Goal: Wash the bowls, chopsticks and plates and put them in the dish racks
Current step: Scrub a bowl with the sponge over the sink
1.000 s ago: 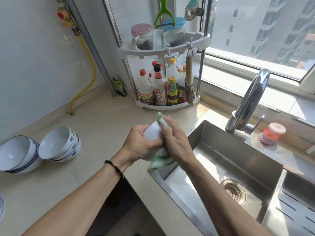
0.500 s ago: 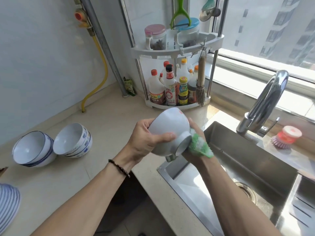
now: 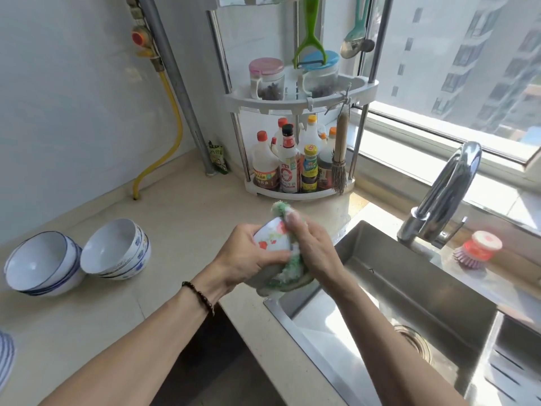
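Observation:
My left hand (image 3: 246,259) grips a white bowl with red flowers (image 3: 270,238) over the counter edge beside the sink (image 3: 409,288). My right hand (image 3: 314,247) holds a green and white dishcloth (image 3: 288,271) wrapped over the bowl's right side and rim. Two stacks of blue-rimmed white bowls lie tilted on the counter at the left: one stack (image 3: 41,263) and a second (image 3: 117,249) beside it. A blue-striped plate's edge (image 3: 6,358) shows at the far left.
A corner rack (image 3: 298,98) with sauce bottles, jars and a hanging brush stands behind the hands. The chrome tap (image 3: 445,194) rises right of the sink, a red dish brush (image 3: 478,249) beyond it. A yellow hose and grey pipe run down the left wall.
The bowl has been turned so its flowered side faces up. My right hand with the cloth moved from under the bowl's foot to over its right side and rim.

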The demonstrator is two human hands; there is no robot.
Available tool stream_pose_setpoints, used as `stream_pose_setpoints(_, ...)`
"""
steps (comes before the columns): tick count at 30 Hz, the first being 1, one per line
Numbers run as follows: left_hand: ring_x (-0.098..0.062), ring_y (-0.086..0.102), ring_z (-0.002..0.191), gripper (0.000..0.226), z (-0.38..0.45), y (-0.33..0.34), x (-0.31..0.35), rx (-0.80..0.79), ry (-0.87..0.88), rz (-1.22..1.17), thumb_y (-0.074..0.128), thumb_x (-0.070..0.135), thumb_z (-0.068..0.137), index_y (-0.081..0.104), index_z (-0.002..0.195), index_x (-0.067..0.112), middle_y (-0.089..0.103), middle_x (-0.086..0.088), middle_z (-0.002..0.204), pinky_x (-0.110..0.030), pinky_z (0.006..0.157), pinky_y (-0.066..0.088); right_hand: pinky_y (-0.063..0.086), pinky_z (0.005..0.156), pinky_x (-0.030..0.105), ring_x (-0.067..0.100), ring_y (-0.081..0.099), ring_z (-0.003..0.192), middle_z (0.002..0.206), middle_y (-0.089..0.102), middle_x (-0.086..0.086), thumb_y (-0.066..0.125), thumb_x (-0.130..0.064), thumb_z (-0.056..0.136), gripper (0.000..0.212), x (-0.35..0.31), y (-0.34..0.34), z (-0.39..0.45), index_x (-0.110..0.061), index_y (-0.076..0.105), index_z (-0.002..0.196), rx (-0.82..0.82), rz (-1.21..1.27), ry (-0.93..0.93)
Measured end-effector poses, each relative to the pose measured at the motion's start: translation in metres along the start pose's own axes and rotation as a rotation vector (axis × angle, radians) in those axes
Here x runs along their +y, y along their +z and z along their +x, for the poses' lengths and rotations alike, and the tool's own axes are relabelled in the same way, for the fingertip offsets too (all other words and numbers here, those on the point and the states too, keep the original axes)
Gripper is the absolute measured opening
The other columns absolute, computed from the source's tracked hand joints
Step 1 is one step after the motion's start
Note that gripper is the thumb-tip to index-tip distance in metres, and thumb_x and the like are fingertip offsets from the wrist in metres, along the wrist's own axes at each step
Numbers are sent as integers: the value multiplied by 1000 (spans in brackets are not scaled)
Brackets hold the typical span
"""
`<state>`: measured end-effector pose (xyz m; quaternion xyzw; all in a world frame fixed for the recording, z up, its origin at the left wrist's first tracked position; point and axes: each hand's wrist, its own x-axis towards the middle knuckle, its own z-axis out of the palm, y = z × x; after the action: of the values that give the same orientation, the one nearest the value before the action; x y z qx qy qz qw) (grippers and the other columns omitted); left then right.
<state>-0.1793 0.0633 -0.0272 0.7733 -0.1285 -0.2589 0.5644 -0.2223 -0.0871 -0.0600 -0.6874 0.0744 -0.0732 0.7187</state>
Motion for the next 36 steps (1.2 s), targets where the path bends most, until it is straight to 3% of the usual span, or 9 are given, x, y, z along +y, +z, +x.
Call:
stream_pose_setpoints(10,-26,74,78,18,-5,-5,0,89,62,-10,87,9,73,75,86,8,77,-9,85,-39,73,62,59,86,52,32,73,94,103,73,16,39,-44,107,38,1,11,7,-21,69,110,93,291,146)
stream_pose_setpoints(15,-19,69,68,15,-3,-8,1,112,49,-2,85,4,75,72,82,1,74,-7,76,-32,65,56,50,101,58,33,63,118,124,64,20,42,-54,104,39,-1,29,0,-30,62,127,43,8,17)
stream_pose_setpoints(18,-24,73,79,26,-10,-14,10,2,122,-60,90,7,67,75,88,3,77,-12,88,-39,73,61,58,86,55,39,70,100,111,70,21,41,-47,104,39,0,14,6,-20,65,121,49,454,199)
stream_pose_setpoints(21,-27,72,90,38,-17,-22,14,-81,189,-184,89,22,57,77,91,12,76,-12,97,-42,77,61,44,105,61,43,60,119,126,64,24,54,-47,98,54,3,-2,6,-8,59,135,28,716,358)
stream_pose_setpoints(25,-25,71,95,48,-11,-27,28,-332,43,-112,87,25,56,75,101,13,76,-12,104,-37,84,57,43,111,43,26,64,110,122,66,22,68,-47,82,63,-4,-18,10,-2,64,126,67,410,350)
stream_pose_setpoints(27,-23,72,90,50,-7,-19,36,-333,-2,36,90,26,54,75,100,11,77,-11,99,-38,82,58,51,79,12,4,69,79,90,72,7,59,-42,96,36,-19,-24,9,-8,70,97,75,74,235)
stream_pose_setpoints(29,-23,72,84,51,-3,-6,34,-205,1,136,92,30,49,76,93,9,77,-9,92,-41,77,58,49,61,15,8,63,67,79,67,3,48,-36,105,38,-27,-21,6,-7,68,91,73,-4,74)
stream_pose_setpoints(33,-21,70,76,20,-3,15,23,-17,40,81,87,6,73,73,87,5,74,-7,82,-36,65,60,39,101,17,-7,49,115,128,52,-21,40,-46,105,42,-15,-7,-12,-23,63,132,-31,-326,-167)
stream_pose_setpoints(36,-15,70,70,21,-12,22,22,6,57,8,85,4,73,74,88,13,74,-1,80,-26,52,53,52,100,34,8,64,113,126,66,-3,39,-47,106,41,-14,-22,-12,-23,67,125,25,3,-70)
